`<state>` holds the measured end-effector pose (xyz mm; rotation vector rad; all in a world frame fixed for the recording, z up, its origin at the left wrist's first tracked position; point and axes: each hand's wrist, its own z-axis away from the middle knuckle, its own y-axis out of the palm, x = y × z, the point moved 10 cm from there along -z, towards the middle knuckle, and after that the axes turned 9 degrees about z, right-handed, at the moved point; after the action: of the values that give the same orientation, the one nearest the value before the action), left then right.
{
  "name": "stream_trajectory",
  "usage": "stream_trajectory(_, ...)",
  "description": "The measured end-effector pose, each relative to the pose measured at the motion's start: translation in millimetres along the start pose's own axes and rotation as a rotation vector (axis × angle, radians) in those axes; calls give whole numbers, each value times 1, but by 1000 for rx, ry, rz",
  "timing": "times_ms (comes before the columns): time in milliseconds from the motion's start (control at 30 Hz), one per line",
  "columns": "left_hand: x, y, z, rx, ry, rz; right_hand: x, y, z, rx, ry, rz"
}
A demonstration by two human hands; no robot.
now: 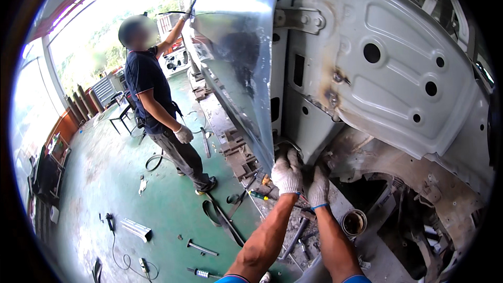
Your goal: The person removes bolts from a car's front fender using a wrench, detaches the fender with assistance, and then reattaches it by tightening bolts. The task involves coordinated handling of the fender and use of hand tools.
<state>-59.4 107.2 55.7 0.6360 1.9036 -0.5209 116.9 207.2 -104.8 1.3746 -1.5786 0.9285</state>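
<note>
Above the left hand, the panel is looking stiff, inviting edge holds. The right hand is adjoining; both grips unclear.

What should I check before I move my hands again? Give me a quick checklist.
1. Left hand gloved: ok, white knit glove on.
2. Right hand gloved: ok, matching glove.
3. Fingertips clear of pinch points: cannot tell, hidden in shadow near the bottom corner of the silvery car body panel.
4. Co-worker's raised hand gripping that panel: cannot tell; it's at the far edge.
5. Space beside your forearms clear: not ok, yellow-handled tool left, open can right.
6. Floor clear: not ok, hammer lying there.
</note>
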Motion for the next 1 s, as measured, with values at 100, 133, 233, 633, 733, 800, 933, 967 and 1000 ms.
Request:
stream_trajectory(100,7,3,0,38,3,-46,-17,10,0,-12,212,-475)
stream_trajectory(133,0,1,2,28,124,12,-23,14,0,-7,249,-539)
stream_trajectory(233,-1,-2,3,-10,244,34,-10,8,-2,75,-10,99)
stream_trajectory(633,0,-1,-4,87,-55,-69,10,44,13,197,485,-1080)
stream_trajectory(733,7,-3,-2,31,-26,127,46,54,16,225,546,-1152)
stream_trajectory(800,10,10,2,65,-64,170,19,41,3,196,463,-1128)
stream_trajectory(933,27,-5,-3,18,-7,143,27,57,6,325,277,-923)
stream_trajectory(967,24,-4,-3,42,-35,131,19,53,2,318,185,-745)
stream_trajectory(1000,6,17,3,80,-1,137,-19,21,-19,222,19,-381)
